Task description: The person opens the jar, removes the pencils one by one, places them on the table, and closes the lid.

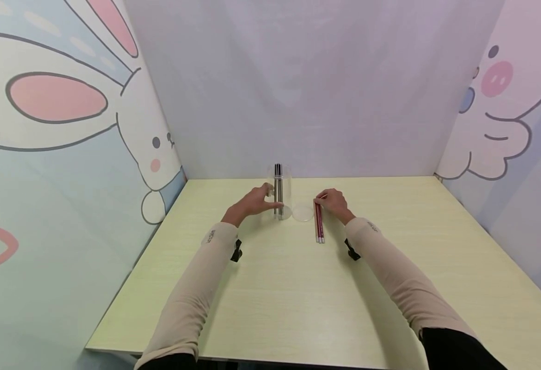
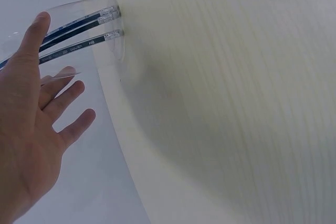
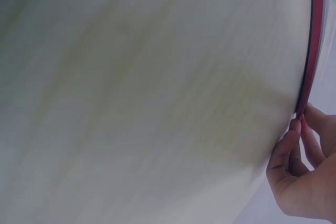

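A clear cylindrical container (image 1: pixel 286 187) stands near the back of the table with several dark pencils (image 1: pixel 278 190) inside, their metal ends at the bottom. My left hand (image 1: pixel 257 200) holds it from the left, thumb on the near side and a finger round the far side. "HB" is printed on one dark pencil (image 2: pixel 79 46) in the left wrist view. To the right, red pencils (image 1: pixel 319 223) lie side by side, metal ends toward me. My right hand (image 1: pixel 335 203) pinches their far ends between thumb and fingers; in the right wrist view, the fingertips (image 3: pixel 295 125) meet at the red pencil (image 3: pixel 315 40).
A clear round disc (image 1: pixel 303 213), like a lid, lies between the container and the red pencils. The pale wooden table (image 1: pixel 293 298) ends at a plain back wall (image 1: pixel 298 92). Cartoon-printed panels (image 1: pixel 57 205) stand at both sides.
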{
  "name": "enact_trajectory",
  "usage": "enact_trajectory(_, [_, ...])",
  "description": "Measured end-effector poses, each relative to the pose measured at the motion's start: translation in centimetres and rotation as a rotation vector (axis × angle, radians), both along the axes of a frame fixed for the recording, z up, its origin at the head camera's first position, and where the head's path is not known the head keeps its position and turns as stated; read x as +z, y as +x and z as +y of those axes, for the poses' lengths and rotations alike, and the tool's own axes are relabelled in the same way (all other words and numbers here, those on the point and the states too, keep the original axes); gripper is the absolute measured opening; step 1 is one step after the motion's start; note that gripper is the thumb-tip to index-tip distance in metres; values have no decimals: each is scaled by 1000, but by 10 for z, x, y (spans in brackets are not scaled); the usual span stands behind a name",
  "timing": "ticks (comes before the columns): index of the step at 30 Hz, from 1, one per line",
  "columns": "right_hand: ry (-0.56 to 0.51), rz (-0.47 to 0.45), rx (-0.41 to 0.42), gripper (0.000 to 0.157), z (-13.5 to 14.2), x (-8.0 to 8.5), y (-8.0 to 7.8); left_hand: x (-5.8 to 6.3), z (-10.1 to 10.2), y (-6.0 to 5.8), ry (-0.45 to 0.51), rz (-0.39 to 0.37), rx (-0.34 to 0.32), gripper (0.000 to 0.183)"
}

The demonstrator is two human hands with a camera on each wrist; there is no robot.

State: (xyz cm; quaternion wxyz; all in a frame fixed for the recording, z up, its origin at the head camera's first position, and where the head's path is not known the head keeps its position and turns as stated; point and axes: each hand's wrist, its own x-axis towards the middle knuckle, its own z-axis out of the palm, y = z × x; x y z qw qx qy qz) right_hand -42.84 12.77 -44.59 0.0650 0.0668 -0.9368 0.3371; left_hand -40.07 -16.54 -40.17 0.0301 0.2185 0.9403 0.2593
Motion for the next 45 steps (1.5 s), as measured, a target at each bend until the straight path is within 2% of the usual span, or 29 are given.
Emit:
enact_trajectory(11, [-7,2,-3,29,2,3,2,2,2,0,12,-4,-4,77])
enact_trajectory(19, [-29,-8,12,30,6,6,-3,2,1,-4,10,7,-12,79])
enact_trajectory(20, [-31,13,21,30,8,5,-4,2,1,-4,10,8,-14,79])
enact_trajectory(30, [-15,22,29,31,7,12,4,2,-1,-2,-7,9,-5,79])
enact_trajectory(38, [23,45,77,33,8,32,2,1,-2,0,-16,12,-9,79])
enact_trajectory(45, [31,107,153,32,4,53,-3,1,-2,1,-9,8,-15,80])
